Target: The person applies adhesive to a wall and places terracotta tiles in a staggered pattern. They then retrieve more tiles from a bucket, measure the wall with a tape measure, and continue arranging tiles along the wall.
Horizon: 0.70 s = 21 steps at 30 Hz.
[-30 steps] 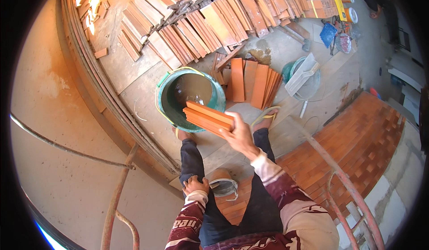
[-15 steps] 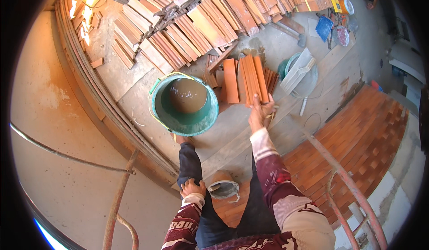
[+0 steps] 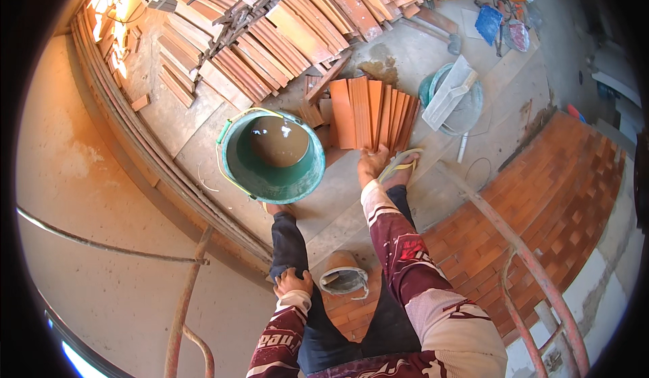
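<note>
My right hand (image 3: 372, 164) is at the near end of a fanned row of orange clay tiles (image 3: 363, 112), its fingers closed on the lower ends of the middle ones. The tiles lean against one another on the floor. My left hand (image 3: 293, 283) rests on my left leg, its fingers laid over the dark trousers and holding nothing. Left of the tiles stands a green bucket (image 3: 309, 172) with murky water in it. Between my legs is a smaller bucket (image 3: 341, 270) with a pale rim.
Long stacks of tiles (image 3: 304, 30) line the far side. A pale trough-like piece (image 3: 449, 93) lies across a round tub (image 3: 471, 112) at right. Rusty metal bars (image 3: 520, 246) rise on both sides of me. Brick-coloured paving (image 3: 541, 195) spreads at right.
The tiles in my right hand have come down among the others, closing the gap beside the left tile. My right hand has shifted slightly left; my left hand stays on my leg.
</note>
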Each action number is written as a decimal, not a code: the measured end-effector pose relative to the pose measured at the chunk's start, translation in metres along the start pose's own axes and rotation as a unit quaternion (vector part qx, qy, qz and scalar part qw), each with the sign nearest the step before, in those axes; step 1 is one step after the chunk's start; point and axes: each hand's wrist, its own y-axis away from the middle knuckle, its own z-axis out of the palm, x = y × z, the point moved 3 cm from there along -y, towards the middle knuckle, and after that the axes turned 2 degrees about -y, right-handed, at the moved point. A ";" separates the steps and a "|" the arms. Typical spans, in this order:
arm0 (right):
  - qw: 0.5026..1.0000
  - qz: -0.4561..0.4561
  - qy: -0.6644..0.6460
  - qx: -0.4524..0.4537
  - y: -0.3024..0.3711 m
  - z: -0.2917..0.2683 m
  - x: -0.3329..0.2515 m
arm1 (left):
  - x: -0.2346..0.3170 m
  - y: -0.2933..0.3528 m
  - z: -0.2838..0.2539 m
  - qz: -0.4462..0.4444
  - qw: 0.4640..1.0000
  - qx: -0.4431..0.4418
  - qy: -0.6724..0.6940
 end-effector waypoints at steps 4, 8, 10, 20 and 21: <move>0.957 -0.247 0.123 -0.090 0.034 -0.006 -0.033 | -0.010 0.001 0.003 -0.005 1.000 -0.005 -0.001; 0.888 -0.280 0.322 -0.173 0.026 0.013 -0.020 | -0.006 0.000 0.004 -0.010 1.000 -0.012 -0.006; 0.868 -0.261 0.359 -0.223 0.025 0.014 -0.019 | -0.006 0.000 0.003 -0.005 1.000 -0.006 -0.005; 0.864 -0.314 0.323 -0.226 0.043 0.011 -0.035 | -0.008 0.002 0.000 -0.007 1.000 0.001 -0.014; 0.866 -0.316 0.317 -0.224 0.043 0.015 -0.036 | -0.010 0.002 0.002 -0.009 1.000 0.004 -0.009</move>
